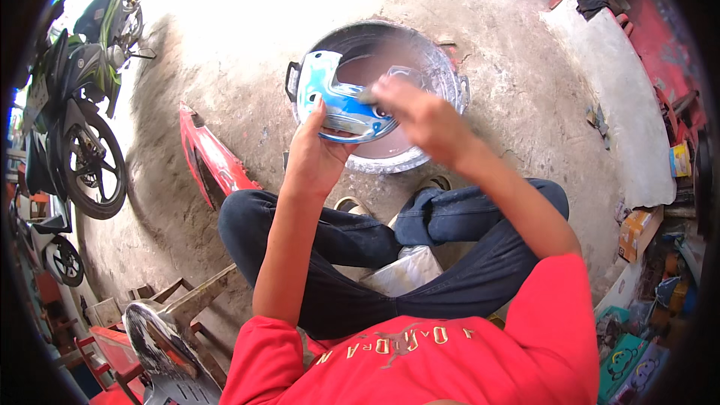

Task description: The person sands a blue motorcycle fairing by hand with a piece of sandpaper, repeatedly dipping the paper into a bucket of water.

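Note:
My left hand [318,151] grips the lower edge of a curved blue-and-white plastic panel [321,79], its thumb on the upper face. The panel is tilted over the left side of a round basin [386,163] with murky, pinkish-grey liquid in it. My right hand [426,114], smeared by motion at the fingertips, is closed on a small greyish pad [365,96]. That pad lies against the panel's surface near its right part; its exact kind is too blurred to tell.
A red body panel [214,157] lies on the concrete floor to the left. Motorcycles [94,154] stand at the far left. A scuffed dark part [169,345] is at lower left. Along the right are a pale slab [611,97], a cardboard box [637,232] and clutter.

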Tool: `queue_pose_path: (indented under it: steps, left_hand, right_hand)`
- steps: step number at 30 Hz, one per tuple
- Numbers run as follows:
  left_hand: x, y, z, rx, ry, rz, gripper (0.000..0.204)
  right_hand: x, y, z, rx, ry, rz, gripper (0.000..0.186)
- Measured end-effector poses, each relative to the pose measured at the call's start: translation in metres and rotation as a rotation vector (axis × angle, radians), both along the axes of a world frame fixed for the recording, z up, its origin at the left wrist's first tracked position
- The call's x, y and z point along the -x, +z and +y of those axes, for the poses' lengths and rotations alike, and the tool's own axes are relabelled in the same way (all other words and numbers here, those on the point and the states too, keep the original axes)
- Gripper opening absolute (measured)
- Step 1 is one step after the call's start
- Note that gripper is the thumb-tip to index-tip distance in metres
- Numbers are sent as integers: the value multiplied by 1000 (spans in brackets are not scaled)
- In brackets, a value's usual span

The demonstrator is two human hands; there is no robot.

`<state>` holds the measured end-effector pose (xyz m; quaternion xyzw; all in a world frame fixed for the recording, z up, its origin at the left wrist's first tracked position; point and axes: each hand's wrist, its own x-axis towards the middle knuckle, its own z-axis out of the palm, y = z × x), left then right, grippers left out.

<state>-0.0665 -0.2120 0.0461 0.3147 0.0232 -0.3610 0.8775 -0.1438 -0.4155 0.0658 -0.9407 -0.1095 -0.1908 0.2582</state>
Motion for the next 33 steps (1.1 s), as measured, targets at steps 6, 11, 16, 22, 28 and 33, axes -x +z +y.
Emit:
queue_pose_path:
  steps: [6, 11, 16, 22, 28, 33]
  left_hand:
    - [6, 4, -12, 58, -25, -79, 37]
    - [22, -5, -25, 48, 75, -14, 37]
    - [37, -1, -36, 46, 146, 3, 37]
    - [36, -4, -34, 24, 126, -6, 37]
    - [21, 0, -16, -2, 112, -37, 39]
    - [16, 10, -14, -11, 2, -77, 39]
  right_hand:
    - [-3, 5, -30, -111, -162, 36, 37]
    - [19, -10, 13, 16, 29, -179, 36]
    - [12, -11, -12, -165, -131, 158, 39]
    - [4, -15, -30, -81, -65, 36, 37]
    - [18, -15, 24, -10, 109, -276, 33]
    - [-21, -18, -57, -136, -246, 21, 30]
